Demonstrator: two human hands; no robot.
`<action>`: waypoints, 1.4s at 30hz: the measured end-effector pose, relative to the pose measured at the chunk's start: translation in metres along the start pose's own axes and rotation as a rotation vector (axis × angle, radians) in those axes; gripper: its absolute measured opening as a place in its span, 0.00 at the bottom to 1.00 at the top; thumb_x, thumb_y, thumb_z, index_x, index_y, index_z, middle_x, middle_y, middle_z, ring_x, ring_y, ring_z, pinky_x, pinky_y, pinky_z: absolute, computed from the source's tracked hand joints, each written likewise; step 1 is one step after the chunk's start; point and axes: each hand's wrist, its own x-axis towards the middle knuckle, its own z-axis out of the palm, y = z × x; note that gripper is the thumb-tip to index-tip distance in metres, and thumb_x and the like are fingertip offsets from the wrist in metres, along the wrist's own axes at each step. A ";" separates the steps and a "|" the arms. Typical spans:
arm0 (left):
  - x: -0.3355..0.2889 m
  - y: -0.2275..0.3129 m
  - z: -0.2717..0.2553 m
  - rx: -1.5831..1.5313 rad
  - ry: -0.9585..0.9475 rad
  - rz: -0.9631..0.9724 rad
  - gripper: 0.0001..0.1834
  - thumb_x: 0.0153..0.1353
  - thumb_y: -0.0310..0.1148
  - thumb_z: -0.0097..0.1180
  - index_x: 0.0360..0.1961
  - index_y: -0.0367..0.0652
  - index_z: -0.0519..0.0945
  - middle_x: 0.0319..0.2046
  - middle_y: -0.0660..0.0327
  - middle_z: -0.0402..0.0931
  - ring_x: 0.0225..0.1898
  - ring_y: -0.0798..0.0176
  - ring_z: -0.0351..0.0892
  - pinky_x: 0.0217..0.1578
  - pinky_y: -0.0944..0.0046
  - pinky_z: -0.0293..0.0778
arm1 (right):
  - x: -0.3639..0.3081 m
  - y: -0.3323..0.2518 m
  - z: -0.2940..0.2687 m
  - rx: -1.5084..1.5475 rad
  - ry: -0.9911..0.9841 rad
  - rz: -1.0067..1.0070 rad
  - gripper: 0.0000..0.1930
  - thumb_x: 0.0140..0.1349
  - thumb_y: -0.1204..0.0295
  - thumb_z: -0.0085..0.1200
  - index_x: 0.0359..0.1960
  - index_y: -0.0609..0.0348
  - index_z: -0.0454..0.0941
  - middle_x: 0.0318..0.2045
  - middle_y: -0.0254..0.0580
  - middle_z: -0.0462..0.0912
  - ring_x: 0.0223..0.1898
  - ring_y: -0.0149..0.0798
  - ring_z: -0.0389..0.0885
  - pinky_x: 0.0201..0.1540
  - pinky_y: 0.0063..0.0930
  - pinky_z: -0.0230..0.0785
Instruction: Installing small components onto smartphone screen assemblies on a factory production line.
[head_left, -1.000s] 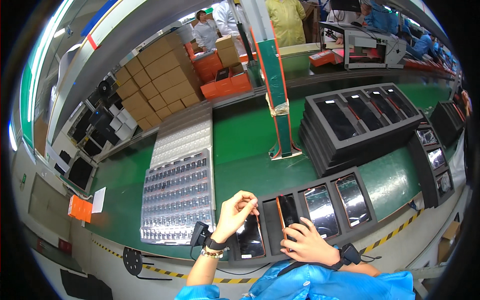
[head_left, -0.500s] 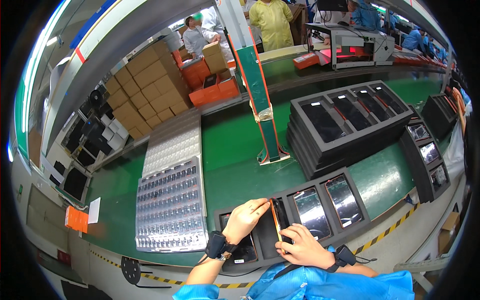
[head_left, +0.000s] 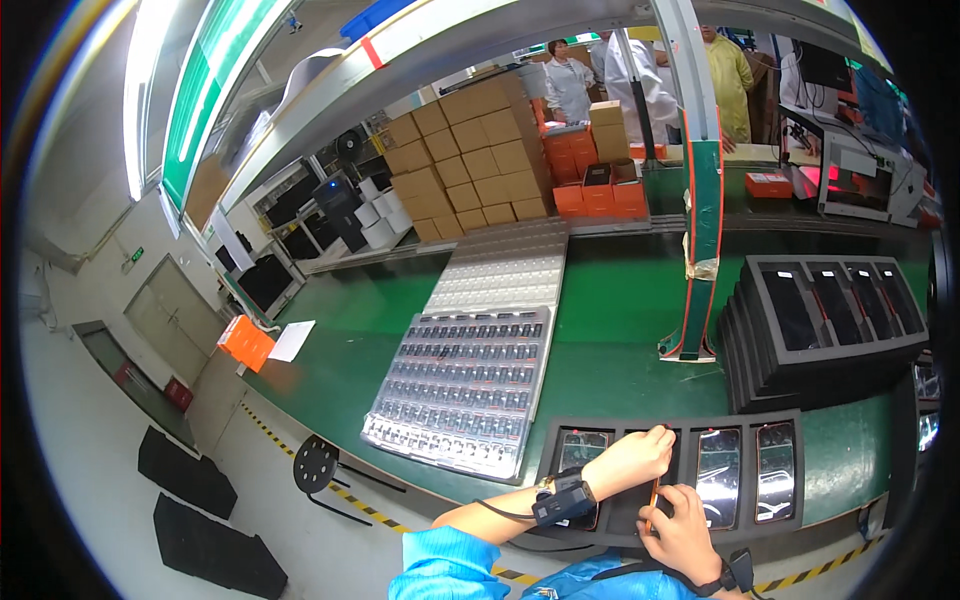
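A smartphone (head_left: pixel 655 493) with an orange edge stands nearly edge-on over a slot of the black foam tray (head_left: pixel 748 478). My left hand (head_left: pixel 630 464) has its fingertips closed at the phone's far end. My right hand (head_left: pixel 682 532) pinches the near end between thumb and fingers. To the right in the tray lie two phones with glossy screens, a nearer one (head_left: pixel 717 480) and an outer one (head_left: pixel 774 472). Another phone (head_left: pixel 583 448) lies in the leftmost slot, partly hidden under my left wrist.
A clear plastic tray (head_left: pixel 455 385) of small parts lies left on the green bench. Stacked foam trays (head_left: pixel 745 350) with phones stand at the right. A green post (head_left: pixel 704 230) rises behind. Cartons (head_left: pixel 470 150) and orange boxes (head_left: pixel 600 190) sit at the back; people stand beyond.
My view has turned left, so the bench and tray sit further right in the picture. Both hands still hold the smartphone edge-on over the same tray.
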 end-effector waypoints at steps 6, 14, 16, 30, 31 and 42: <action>0.003 -0.020 -0.014 -0.588 -0.074 -0.264 0.16 0.67 0.27 0.53 0.53 0.31 0.79 0.45 0.49 0.83 0.48 0.56 0.85 0.46 0.56 0.82 | 0.003 0.000 -0.002 0.017 -0.002 -0.003 0.13 0.51 0.71 0.67 0.39 0.50 0.80 0.53 0.48 0.69 0.56 0.58 0.69 0.57 0.51 0.67; -0.008 -0.045 0.028 -1.897 -0.153 -0.688 0.21 0.75 0.36 0.52 0.66 0.44 0.72 0.56 0.62 0.77 0.43 0.74 0.79 0.48 0.69 0.81 | 0.002 0.000 -0.002 0.019 0.015 -0.013 0.13 0.51 0.71 0.67 0.39 0.49 0.80 0.53 0.47 0.70 0.55 0.56 0.70 0.55 0.48 0.68; -0.010 -0.043 0.036 -1.930 -0.153 -0.692 0.21 0.76 0.37 0.51 0.67 0.44 0.72 0.57 0.63 0.76 0.45 0.74 0.78 0.49 0.69 0.81 | 0.003 -0.001 -0.003 0.024 0.018 -0.002 0.13 0.51 0.71 0.67 0.39 0.48 0.80 0.53 0.46 0.70 0.55 0.56 0.70 0.55 0.48 0.69; -0.028 -0.011 0.043 -1.477 0.020 -0.774 0.19 0.77 0.33 0.44 0.66 0.46 0.73 0.55 0.59 0.78 0.43 0.73 0.77 0.40 0.67 0.80 | 0.017 -0.012 -0.005 -0.037 -0.134 -0.066 0.15 0.59 0.54 0.64 0.43 0.44 0.81 0.55 0.44 0.72 0.60 0.55 0.67 0.64 0.55 0.61; -0.028 -0.009 0.042 -1.170 0.043 -0.736 0.19 0.76 0.30 0.46 0.65 0.44 0.74 0.56 0.56 0.78 0.46 0.68 0.80 0.44 0.65 0.80 | 0.017 -0.013 -0.004 -0.083 -0.155 -0.085 0.16 0.60 0.52 0.63 0.44 0.44 0.81 0.55 0.45 0.72 0.61 0.55 0.67 0.65 0.55 0.59; -0.056 -0.020 -0.019 -0.601 0.162 -0.808 0.15 0.68 0.31 0.54 0.54 0.39 0.80 0.58 0.48 0.78 0.61 0.45 0.77 0.61 0.53 0.74 | 0.001 0.032 -0.032 -0.068 -0.128 0.090 0.20 0.67 0.53 0.56 0.52 0.52 0.79 0.56 0.43 0.79 0.62 0.48 0.73 0.70 0.60 0.55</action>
